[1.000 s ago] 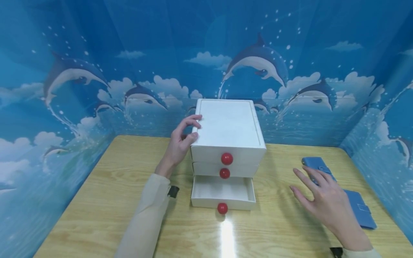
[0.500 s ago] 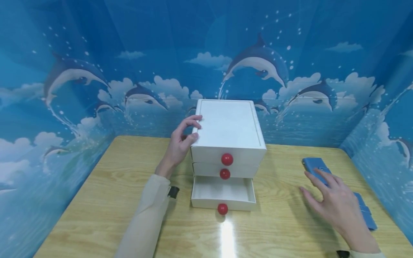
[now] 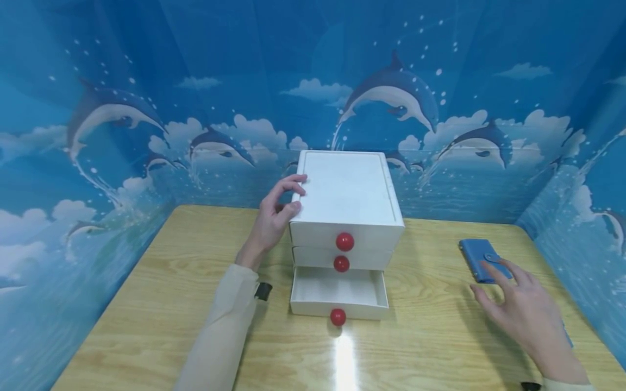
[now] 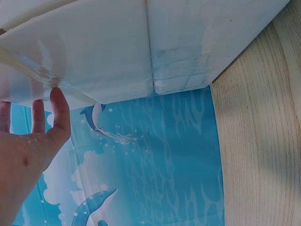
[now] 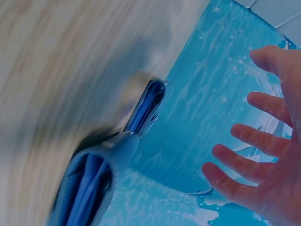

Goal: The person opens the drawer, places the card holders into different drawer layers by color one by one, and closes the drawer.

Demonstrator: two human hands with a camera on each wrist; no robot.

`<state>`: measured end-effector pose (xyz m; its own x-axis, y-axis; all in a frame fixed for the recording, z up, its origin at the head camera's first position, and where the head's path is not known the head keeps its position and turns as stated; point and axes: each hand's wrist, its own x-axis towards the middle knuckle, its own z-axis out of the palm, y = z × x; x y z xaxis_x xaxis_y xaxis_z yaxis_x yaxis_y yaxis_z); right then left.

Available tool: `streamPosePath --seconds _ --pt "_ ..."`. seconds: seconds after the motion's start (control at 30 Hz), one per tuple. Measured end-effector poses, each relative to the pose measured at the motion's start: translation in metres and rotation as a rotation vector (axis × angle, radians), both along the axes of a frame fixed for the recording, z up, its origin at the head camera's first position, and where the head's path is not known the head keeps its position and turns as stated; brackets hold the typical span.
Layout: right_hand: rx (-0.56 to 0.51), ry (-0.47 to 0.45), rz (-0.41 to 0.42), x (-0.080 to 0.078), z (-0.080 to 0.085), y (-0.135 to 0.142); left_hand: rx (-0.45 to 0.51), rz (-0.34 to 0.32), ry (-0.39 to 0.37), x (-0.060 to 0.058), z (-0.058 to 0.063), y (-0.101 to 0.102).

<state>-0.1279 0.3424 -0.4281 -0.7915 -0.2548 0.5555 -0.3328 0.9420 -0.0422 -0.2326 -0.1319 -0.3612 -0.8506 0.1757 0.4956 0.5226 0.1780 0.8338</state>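
Note:
A white three-drawer cabinet with red knobs stands on the table in the head view, its bottom drawer pulled out and bare inside. My left hand rests at the cabinet's upper left edge, fingertips and thumb touching the rim; the left wrist view shows those fingers against its white side. Over the table's right part hovers my right hand, fingers spread, holding nothing. Just beyond its fingertips lies a blue snap-strap wallet. A second blue wallet is nearly all hidden beneath that hand in the head view.
The wooden table runs up to a blue dolphin-print backdrop at the back and sides. In front of the cabinet the open drawer juts out, with its red knob foremost.
My right hand has moved right and slightly toward me, uncovering more of the far wallet and covering the near one. My left hand and the cabinet have stayed put.

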Motion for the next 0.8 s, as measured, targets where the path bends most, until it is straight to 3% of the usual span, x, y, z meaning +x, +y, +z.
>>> streamPosePath --seconds 0.33,0.8 --pt "0.023 -0.229 -0.134 0.001 -0.007 0.022 -0.001 -0.001 -0.001 0.000 0.001 0.000" --pt "0.050 -0.409 -0.323 -0.001 -0.016 0.034 -0.003 -0.005 0.011 0.000 0.001 0.000"
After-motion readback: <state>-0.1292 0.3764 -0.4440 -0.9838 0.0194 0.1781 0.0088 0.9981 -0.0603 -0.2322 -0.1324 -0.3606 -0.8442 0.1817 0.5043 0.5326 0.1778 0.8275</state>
